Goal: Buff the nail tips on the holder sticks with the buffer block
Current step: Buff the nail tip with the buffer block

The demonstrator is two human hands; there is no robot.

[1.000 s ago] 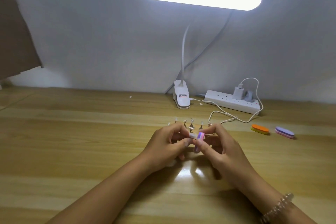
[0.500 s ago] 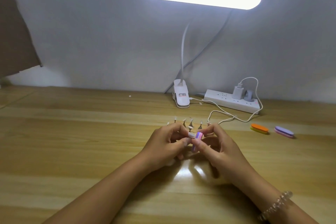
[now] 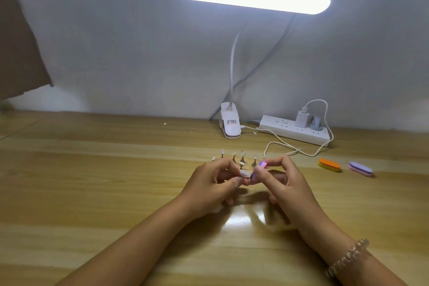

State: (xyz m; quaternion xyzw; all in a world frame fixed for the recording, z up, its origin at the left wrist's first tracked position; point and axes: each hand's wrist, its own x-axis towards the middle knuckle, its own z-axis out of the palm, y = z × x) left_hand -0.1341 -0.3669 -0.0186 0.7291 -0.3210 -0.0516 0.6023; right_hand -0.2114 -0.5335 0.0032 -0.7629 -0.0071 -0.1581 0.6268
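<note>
- The left hand (image 3: 214,183) pinches a pale nail tip (image 3: 245,173) by its stick. The tip points toward 3 o'clock, and the fingers hide most of the stick.
- The right hand (image 3: 286,183) grips the pink-and-purple buffer block (image 3: 259,169) between thumb and fingers. The block's face looks to be against the tip, above the bench (image 3: 92,193).
- Short, light strokes following the tip's curve seem best, with the pinch close behind the tip so it does not flex or pop off.
- The other holder sticks (image 3: 242,159) stand in a row just beyond the hands at 12 o'clock, where a wide stroke could knock them.
- A white cable (image 3: 278,146) and a power strip (image 3: 294,132) lie at 2 o'clock.
- An orange buffer (image 3: 329,165) and a purple buffer (image 3: 360,168) lie well apart at 3 o'clock.
- A clip lamp (image 3: 229,126) stands farther back at 12 o'clock.
</note>
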